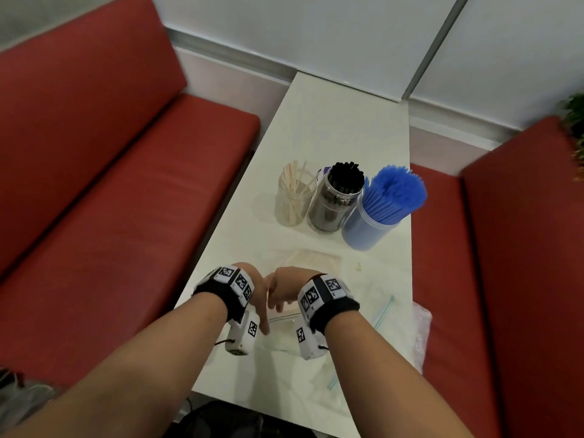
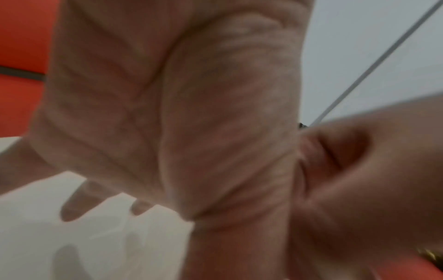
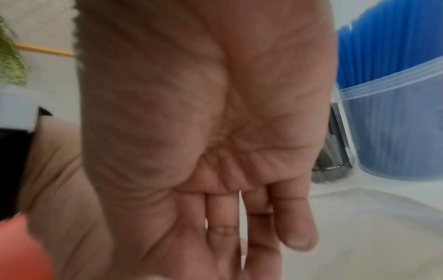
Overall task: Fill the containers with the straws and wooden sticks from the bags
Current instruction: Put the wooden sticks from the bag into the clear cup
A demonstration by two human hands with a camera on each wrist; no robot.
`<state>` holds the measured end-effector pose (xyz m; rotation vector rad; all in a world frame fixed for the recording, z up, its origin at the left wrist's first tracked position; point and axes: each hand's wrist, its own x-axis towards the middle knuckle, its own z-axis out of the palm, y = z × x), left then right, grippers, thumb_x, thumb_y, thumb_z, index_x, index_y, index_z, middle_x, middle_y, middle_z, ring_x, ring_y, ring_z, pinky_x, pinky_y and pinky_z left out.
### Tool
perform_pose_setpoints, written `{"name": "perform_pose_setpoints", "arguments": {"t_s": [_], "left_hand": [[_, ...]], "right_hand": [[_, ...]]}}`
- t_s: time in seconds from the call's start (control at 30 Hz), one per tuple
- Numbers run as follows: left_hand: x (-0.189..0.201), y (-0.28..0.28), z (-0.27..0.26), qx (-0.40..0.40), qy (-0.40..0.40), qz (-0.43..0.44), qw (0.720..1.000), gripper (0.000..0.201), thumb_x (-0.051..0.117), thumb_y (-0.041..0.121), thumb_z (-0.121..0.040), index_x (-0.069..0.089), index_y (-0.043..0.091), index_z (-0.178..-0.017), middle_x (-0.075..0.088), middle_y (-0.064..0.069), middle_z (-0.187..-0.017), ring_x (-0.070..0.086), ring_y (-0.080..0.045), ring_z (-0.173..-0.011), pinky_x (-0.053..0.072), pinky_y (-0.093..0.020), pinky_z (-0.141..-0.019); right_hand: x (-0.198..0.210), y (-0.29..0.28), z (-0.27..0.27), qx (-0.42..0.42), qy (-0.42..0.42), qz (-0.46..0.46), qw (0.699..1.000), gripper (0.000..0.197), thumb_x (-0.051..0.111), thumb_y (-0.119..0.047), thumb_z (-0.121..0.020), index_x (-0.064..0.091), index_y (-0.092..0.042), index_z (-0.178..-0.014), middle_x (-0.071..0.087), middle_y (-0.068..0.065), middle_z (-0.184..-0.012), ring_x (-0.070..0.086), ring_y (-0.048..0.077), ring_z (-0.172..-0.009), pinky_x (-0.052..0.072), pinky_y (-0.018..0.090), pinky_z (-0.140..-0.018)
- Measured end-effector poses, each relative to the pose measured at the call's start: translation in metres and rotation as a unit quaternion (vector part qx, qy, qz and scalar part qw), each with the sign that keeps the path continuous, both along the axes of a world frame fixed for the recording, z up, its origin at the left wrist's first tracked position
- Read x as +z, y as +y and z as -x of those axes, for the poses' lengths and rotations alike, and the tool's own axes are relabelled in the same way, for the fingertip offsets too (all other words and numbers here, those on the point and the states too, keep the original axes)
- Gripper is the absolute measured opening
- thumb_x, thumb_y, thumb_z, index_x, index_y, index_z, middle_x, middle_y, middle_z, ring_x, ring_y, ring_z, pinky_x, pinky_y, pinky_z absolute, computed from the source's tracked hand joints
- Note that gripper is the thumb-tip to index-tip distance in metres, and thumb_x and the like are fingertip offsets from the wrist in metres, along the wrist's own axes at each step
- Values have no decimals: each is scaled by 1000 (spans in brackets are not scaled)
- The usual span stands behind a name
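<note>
Three clear containers stand mid-table: a jar with a few wooden sticks (image 1: 294,197), a jar of black straws (image 1: 339,197) and a tub of blue straws (image 1: 379,213), also seen in the right wrist view (image 3: 395,113). A bag of wooden sticks (image 1: 313,259) lies flat in front of them. Both wrists bend down over a clear zip bag (image 1: 284,330) at the near edge. My left hand (image 1: 260,298) points its fingers down at the bag's mouth; its palm (image 2: 191,113) fills the left wrist view. My right hand (image 1: 279,295) hangs beside it with straight fingers (image 3: 294,217). Neither hand plainly grips anything.
The narrow white table (image 1: 331,128) runs between two red benches (image 1: 110,184) (image 1: 505,248). More clear zip bags (image 1: 392,314) lie crumpled at the near right, one hanging over the table's edge. A small pale scrap (image 1: 358,266) lies near the stick bag. A plant (image 1: 575,121) stands far right.
</note>
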<state>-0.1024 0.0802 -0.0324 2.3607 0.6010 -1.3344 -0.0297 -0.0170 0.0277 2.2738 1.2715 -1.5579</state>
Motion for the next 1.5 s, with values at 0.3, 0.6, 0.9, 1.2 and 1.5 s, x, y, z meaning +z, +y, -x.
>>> {"name": "perform_pose_setpoints", "arguments": {"t_s": [0.3, 0.6, 0.9, 1.2, 1.5], "left_hand": [[-1, -16, -9, 239, -215, 12, 947, 29, 54, 13, -93, 62, 5, -120, 66, -13, -120, 63, -28, -110, 49, -32, -92], [5, -2, -8, 466, -326, 264, 779, 24, 40, -2, -86, 60, 8, -95, 47, -5, -65, 41, -10, -43, 30, -18, -39], [-14, 1, 9, 385, -340, 229, 827, 63, 36, -14, -80, 48, 24, -129, 49, -13, -93, 44, -21, -72, 37, -23, -52], [-29, 30, -8, 246, -339, 77, 905, 56, 41, -14, -84, 63, 12, -128, 63, -15, -123, 59, -30, -113, 46, -28, -83], [-19, 48, -19, 267, -377, 144, 875, 39, 46, -8, -86, 68, 8, -115, 69, -12, -104, 56, -17, -82, 39, -16, -64]], "right_hand": [[26, -8, -6, -96, 129, 86, 983, 18, 57, -1, -94, 72, 7, -101, 71, 20, -100, 68, 26, -74, 55, 40, -84], [-66, -48, -14, -38, -222, -227, 948, 47, 41, 3, -96, 47, -9, -141, 52, 14, -141, 49, 31, -130, 36, 37, -109], [-104, -58, -24, 149, -272, -223, 924, 61, 38, -9, -104, 21, -25, -159, 21, 9, -165, 26, 35, -147, 23, 46, -119], [-107, -31, -29, 123, -225, -222, 941, 39, 47, -17, -102, 52, -14, -141, 53, 13, -141, 51, 29, -130, 44, 41, -102], [-92, -24, -25, 43, -181, -400, 898, 30, 52, -1, -95, 63, 2, -123, 61, 24, -126, 57, 38, -120, 42, 44, -103]]}}
